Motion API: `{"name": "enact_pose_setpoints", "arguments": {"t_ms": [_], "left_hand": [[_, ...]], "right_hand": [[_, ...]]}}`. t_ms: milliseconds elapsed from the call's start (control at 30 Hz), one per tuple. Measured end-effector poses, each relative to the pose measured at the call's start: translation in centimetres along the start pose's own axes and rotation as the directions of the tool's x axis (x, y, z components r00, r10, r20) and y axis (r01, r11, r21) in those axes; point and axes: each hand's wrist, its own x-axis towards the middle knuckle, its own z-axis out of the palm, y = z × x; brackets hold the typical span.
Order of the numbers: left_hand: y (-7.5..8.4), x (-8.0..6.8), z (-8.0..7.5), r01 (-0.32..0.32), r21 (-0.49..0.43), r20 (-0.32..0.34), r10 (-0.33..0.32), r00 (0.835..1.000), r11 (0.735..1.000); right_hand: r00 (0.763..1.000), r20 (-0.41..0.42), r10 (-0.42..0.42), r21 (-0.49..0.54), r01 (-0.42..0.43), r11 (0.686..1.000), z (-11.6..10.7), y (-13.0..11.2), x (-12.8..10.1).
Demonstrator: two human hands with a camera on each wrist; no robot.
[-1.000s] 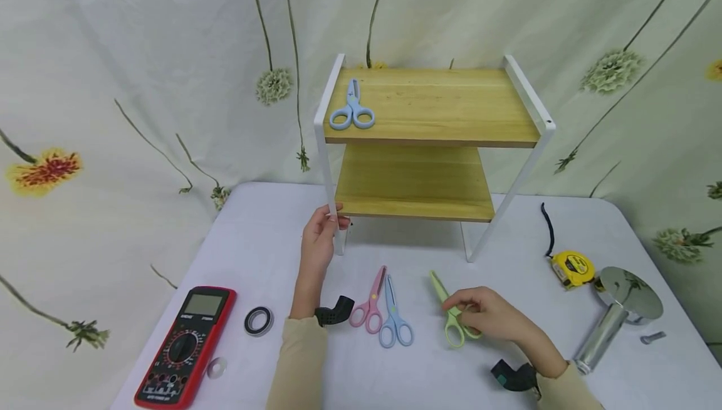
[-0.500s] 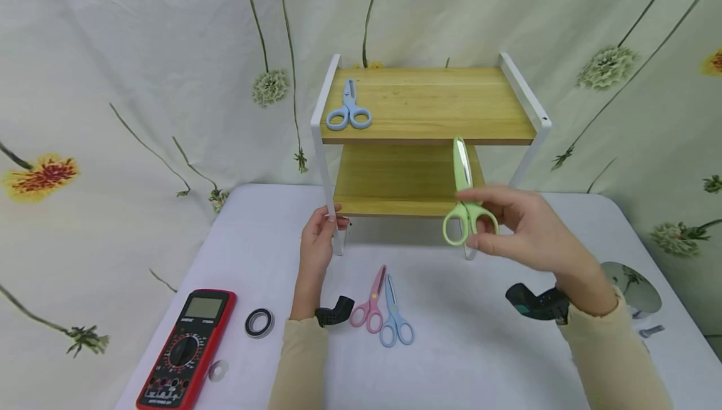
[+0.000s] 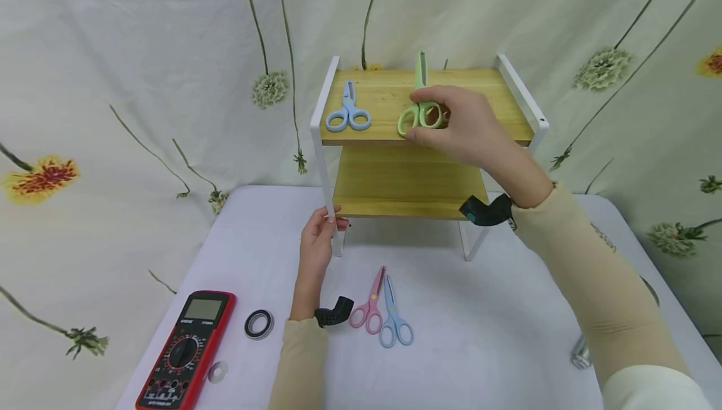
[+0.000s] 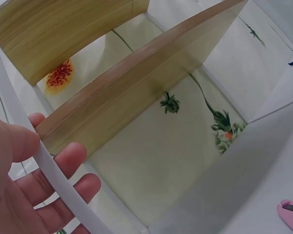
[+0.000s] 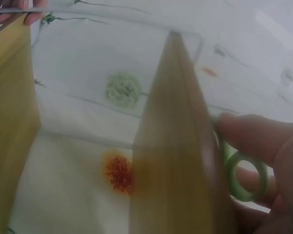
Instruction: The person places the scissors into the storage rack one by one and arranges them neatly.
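Note:
My right hand (image 3: 451, 125) holds green scissors (image 3: 418, 106) by their handles over the top board of a two-tier wooden shelf (image 3: 485, 109), blades pointing away. In the right wrist view a green handle ring (image 5: 245, 176) shows between my fingers beside the board's edge. Blue scissors (image 3: 349, 109) lie at the left of the top board. My left hand (image 3: 323, 234) grips the shelf's white front-left leg (image 3: 326, 172); in the left wrist view thumb and fingers (image 4: 63, 180) wrap that leg (image 4: 49, 165). Pink scissors (image 3: 369, 303) and a second blue pair (image 3: 393, 323) lie on the table.
A red multimeter (image 3: 186, 347), a black tape ring (image 3: 259, 323) and a small washer (image 3: 217, 370) lie at the front left of the white table (image 3: 485, 335). A shiny metal part (image 3: 581, 353) peeks out beneath my right sleeve. A flowered cloth hangs behind.
My right hand picked the green scissors up from the table and carried them up and left to the top board. The left hand kept its hold on the shelf leg.

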Motion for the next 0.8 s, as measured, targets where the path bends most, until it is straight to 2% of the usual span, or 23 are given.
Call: {"name": "enact_pose_setpoints", "arguments": {"t_ms": [133, 267, 400, 633, 800], "left_hand": [[-0.2, 0.0, -0.1, 0.005, -0.004, 0.006, -0.005, 1.000, 1.000], [-0.1, -0.1, -0.1, 0.003, -0.007, 0.006, -0.003, 1.000, 1.000], [-0.1, -0.1, -0.1, -0.003, -0.007, 0.008, 0.003, 1.000, 1.000], [0.0, 0.0, -0.3, 0.012, 0.003, 0.017, -0.012, 1.000, 1.000], [0.0, 0.0, -0.3, 0.024, -0.002, 0.018, -0.024, 1.000, 1.000]], "right_hand": [[0.998, 0.046, -0.038, -0.122, 0.043, 0.992, 1.0, 0.4, 1.5], [0.993, 0.047, -0.109, -0.190, 0.116, 0.975, 1.4, 0.5, 1.6], [0.991, 0.023, -0.130, -0.185, 0.132, 0.974, 1.6, 0.5, 1.2], [0.984, -0.069, -0.163, -0.179, 0.149, 0.973, 1.9, 0.6, 0.8], [0.983, -0.090, -0.160, -0.171, 0.143, 0.975, 2.0, 0.6, 0.7]]}}
